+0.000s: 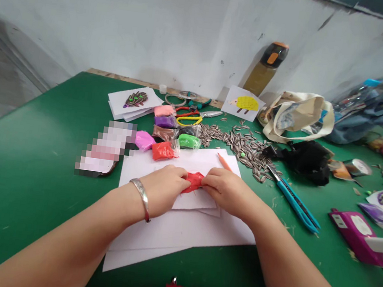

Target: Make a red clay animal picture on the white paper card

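Note:
Red clay (193, 182) lies spread on a small white paper (201, 204), which rests on larger white sheets (151, 237). My left hand (167, 190), below a silver bangle, has its fingers bent together at the clay's left edge. At its right edge my right hand (224, 190) presses with closed fingertips. The fingers partly cover the clay, so its full outline is hidden. An orange pencil (223, 162) lies just beyond my right hand. Behind my left hand is a packet of red clay (164, 150), beside pink (144, 141) and green (189, 141) packets.
Sunflower seeds (247, 146) are heaped behind my right hand, near a blue cutter (296, 204). Yellow-handled scissors (189, 120), a hedgehog drawing (243, 103) and a bottle (265, 68) stand or lie toward the wall. A magenta device (358, 238) is at right.

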### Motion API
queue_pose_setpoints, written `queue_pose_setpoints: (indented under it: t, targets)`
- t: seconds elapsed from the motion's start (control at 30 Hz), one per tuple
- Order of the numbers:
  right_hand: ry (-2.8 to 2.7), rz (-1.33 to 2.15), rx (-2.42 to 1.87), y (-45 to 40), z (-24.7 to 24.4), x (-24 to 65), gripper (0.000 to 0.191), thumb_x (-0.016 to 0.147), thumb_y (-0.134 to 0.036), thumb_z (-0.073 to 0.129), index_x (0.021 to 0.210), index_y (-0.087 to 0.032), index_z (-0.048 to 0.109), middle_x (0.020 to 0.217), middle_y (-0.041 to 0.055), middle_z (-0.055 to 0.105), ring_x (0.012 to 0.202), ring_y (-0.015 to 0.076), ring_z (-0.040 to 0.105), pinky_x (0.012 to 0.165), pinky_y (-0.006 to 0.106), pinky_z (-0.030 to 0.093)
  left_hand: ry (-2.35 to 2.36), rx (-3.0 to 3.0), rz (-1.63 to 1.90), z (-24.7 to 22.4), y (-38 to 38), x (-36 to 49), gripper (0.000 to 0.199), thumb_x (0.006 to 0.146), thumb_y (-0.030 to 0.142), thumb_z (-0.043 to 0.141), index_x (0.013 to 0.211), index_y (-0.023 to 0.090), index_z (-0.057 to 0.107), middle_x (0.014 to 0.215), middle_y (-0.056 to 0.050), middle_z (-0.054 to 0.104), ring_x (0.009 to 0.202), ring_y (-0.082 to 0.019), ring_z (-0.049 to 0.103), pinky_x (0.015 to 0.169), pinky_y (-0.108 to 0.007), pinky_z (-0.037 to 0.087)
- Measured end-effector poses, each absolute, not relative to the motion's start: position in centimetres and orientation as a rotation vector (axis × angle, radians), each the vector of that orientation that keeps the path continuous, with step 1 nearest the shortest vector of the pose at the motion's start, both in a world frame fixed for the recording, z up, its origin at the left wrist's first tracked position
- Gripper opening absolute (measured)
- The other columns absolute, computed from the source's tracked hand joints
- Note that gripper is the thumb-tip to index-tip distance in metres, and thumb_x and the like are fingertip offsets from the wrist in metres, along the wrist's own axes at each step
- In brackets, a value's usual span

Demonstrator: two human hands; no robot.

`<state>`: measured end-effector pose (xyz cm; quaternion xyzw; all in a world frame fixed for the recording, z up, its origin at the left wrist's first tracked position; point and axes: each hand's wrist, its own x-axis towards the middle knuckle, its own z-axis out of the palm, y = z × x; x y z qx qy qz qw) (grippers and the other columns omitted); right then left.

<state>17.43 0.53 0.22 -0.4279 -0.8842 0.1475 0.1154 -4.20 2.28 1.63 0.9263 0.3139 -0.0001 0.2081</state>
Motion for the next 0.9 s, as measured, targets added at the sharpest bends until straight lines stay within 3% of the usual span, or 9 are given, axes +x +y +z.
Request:
queue_pose_setpoints:
  t: [0.4, 0.6, 0.77, 0.9]
  targets:
    - [-2.565, 0.474, -1.256, 0.8, 0.2, 17.9, 0.023, 0.092, -0.015, 0.047, 0.088, -0.021, 0.069, 0.079, -0.0008, 0.061, 0.077, 0.0127, 0.059, 0.117, 0.049, 0.012, 0.890, 2.574, -0.019, 1.2, 2.3, -4.3, 0.028, 0.089, 0.017, 0.043, 0.099, 0.021, 0.069, 0.095, -0.007, 0.061, 0.085, -0.020, 0.057, 0.078, -0.031, 0.045]
    - [-2.582, 0.403, -1.284, 1.0, -0.2, 17.7, 0.023, 0.092, -0.015, 0.046, 0.085, -0.020, 0.067, 0.076, -0.0009, 0.060, 0.075, 0.0137, 0.059, 0.117, 0.049, 0.012, 0.929, 2.565, -0.089, 1.5, 2.2, -4.0, 0.030, 0.092, 0.020, 0.041, 0.106, 0.021, 0.068, 0.098, -0.007, 0.061, 0.090, -0.020, 0.057, 0.081, -0.032, 0.045]
    - [-2.422, 0.467, -1.384, 1.1, -0.1, 17.9, 0.022, 0.092, -0.015, 0.044, 0.080, -0.019, 0.062, 0.077, -0.0002, 0.061, 0.073, 0.0140, 0.060, 0.112, 0.043, 0.028, 0.955, 2.576, -0.135, 2.0, 1.9, -3.8, 0.027, 0.091, 0.020, 0.044, 0.102, 0.019, 0.068, 0.099, -0.008, 0.061, 0.092, -0.022, 0.056, 0.083, -0.034, 0.045]
    - [-2.329, 0.409, -1.555, 0.8, 0.1, 17.6, 0.025, 0.091, -0.014, 0.042, 0.073, -0.020, 0.058, 0.064, -0.0018, 0.057, 0.066, 0.0149, 0.059, 0.095, 0.035, 0.044, 0.993, 2.579, -0.176, 2.6, 1.4, -3.4, 0.022, 0.090, 0.020, 0.046, 0.097, 0.017, 0.067, 0.098, -0.009, 0.061, 0.091, -0.023, 0.056, 0.081, -0.035, 0.045]
